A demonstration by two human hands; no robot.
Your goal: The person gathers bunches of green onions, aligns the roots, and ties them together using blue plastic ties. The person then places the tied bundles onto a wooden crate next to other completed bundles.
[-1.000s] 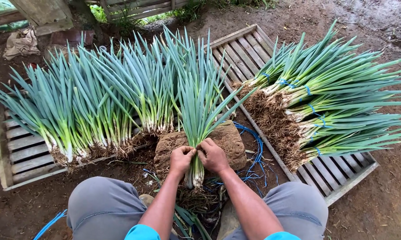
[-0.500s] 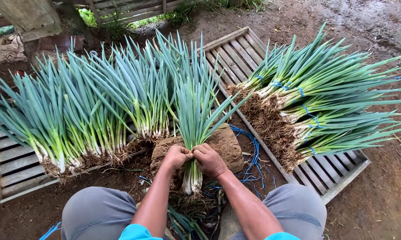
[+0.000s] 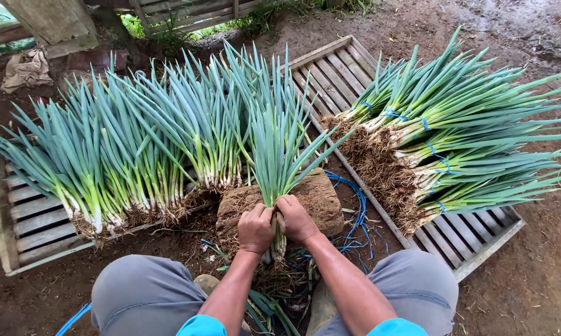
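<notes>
My left hand [image 3: 255, 228] and my right hand [image 3: 295, 218] are both closed around one bunch of green onions [image 3: 274, 146]. The bunch stands upright between my knees, its white stems and roots under my hands and its long green leaves fanning away from me. Behind it lies a brown block of stone [image 3: 318, 199]. Blue ties [image 3: 352, 214] lie on the soil just right of my right hand.
Loose green onions [image 3: 125, 143] lie in a row on a wooden slatted pallet [image 3: 28, 221] at left. Bundles tied with blue bands [image 3: 454, 137] are stacked on a second pallet [image 3: 473, 239] at right. Wet soil surrounds both; a rag [image 3: 25, 67] lies far left.
My hands have slid slightly lower on the bunch and closed tighter together around its stems. The view has shifted a little; the piles have stayed put.
</notes>
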